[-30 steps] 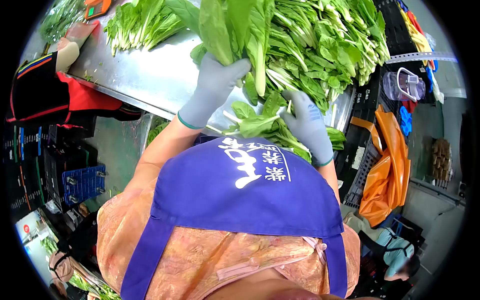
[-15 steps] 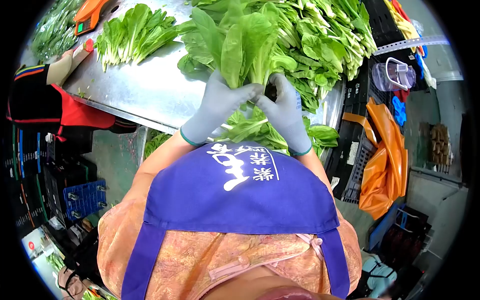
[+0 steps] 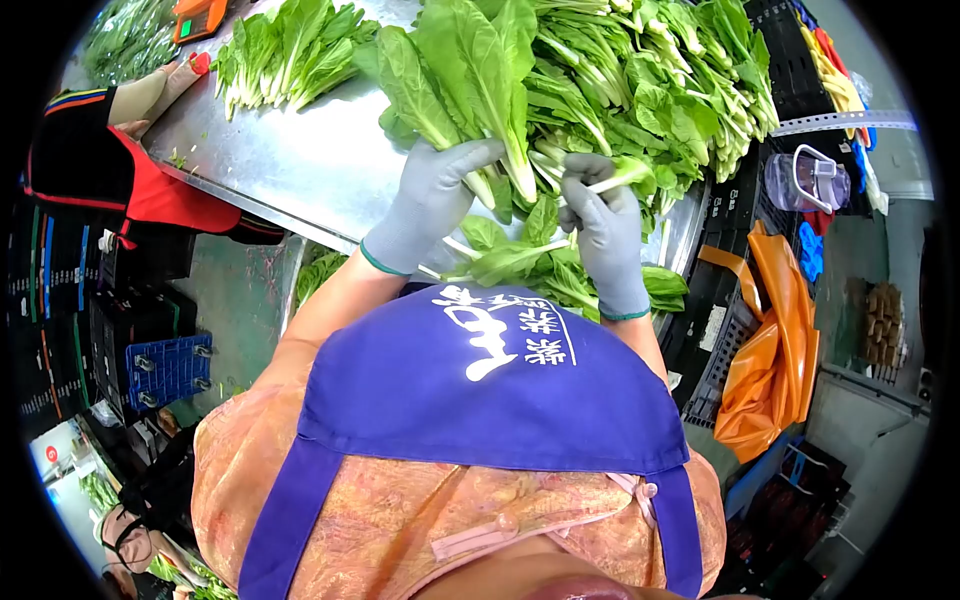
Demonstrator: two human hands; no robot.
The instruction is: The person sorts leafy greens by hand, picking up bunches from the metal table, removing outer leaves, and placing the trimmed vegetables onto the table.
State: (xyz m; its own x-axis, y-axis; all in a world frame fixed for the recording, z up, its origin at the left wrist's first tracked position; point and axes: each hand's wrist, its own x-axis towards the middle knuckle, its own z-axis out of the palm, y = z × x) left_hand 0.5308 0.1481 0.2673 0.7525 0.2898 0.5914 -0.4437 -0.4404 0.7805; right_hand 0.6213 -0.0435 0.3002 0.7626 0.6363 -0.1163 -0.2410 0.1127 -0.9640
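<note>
My left hand [image 3: 438,192], in a grey glove, is closed around the lower stalks of a few upright leafy greens [image 3: 475,75] with broad leaves and pale stems. To its right, my right hand [image 3: 603,218], gloved the same way, pinches a pale stalk with a small leaf [image 3: 628,174] pointing right. Below both hands, loose leaves [image 3: 515,262] lie at the near edge of the metal table [image 3: 325,165], partly hidden by my apron. A large heap of greens [image 3: 670,100] covers the table behind my right hand.
A smaller pile of greens [image 3: 290,60] and an orange scale [image 3: 198,18] are at the left. Another person's arm [image 3: 165,95] reaches the table's left edge. Black crates [image 3: 715,290], a clear jug [image 3: 805,178] and an orange plastic sheet [image 3: 770,340] stand along the right.
My hands have moved apart. The right hand has come away from the bunch with a small leafy stalk, while the left keeps hold of the greens, now tilted left.
</note>
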